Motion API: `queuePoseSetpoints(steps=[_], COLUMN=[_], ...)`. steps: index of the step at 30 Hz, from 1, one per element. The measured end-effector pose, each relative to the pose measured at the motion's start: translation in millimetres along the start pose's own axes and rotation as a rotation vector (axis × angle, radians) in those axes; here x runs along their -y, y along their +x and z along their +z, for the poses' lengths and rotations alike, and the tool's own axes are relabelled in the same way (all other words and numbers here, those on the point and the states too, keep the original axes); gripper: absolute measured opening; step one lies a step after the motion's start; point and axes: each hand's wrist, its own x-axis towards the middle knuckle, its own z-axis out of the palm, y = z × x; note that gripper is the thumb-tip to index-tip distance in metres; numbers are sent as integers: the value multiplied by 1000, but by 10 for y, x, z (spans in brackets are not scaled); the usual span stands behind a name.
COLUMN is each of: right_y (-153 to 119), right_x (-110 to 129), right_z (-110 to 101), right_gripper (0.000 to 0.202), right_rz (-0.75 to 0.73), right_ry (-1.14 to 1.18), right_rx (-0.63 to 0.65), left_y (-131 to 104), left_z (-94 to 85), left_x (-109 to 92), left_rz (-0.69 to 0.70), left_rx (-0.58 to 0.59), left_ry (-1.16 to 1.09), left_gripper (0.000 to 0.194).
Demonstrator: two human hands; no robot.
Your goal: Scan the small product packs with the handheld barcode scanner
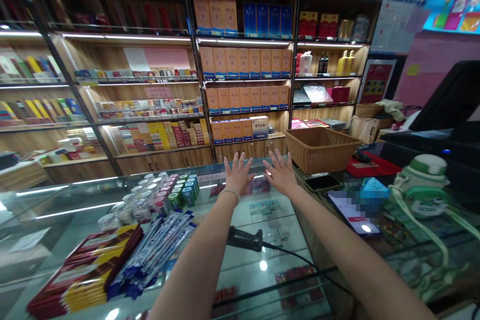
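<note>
Both arms stretch forward over a glass display counter (247, 260). My left hand (239, 176) is open, fingers spread, a bracelet around its wrist, with nothing in it. Beside it, my right hand (281, 175) is open too, its fingers apart and empty. Whether either palm touches the glass I cannot tell. A black handheld device with a cable, perhaps a scanner (245, 238), lies on the counter, partly hidden behind my left forearm. Right of my right hand stands a brown wicker basket (322, 152).
Left on the counter are small round containers (150, 195), blue stick packets (161, 245) and red-yellow packets (90, 265). To the right are a dark phone (322, 183), a lit phone (354, 212), a green-lidded bottle (423, 185) and a monitor (446, 95). Shelves (247, 82) with boxes stand behind.
</note>
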Motion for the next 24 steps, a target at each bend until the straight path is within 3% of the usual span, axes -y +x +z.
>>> queuePoseSetpoints(steps=[12,19,24], right_y=[158,159,131], right_x=[747,1171,1412], right_z=[-418,-554,-588], right_gripper=[51,49,48], right_rz=[27,11,-3], right_ry=[78,134,174], right_rx=[-69,-133,-168], left_y=[-553,-929,-1110], left_z=[-647,-850,-966], left_x=[609,981,1115], left_rz=[-21,-75,-93], left_rx=[-117,-149,-140], left_ry=[43,96,102], left_gripper=[62,60,59])
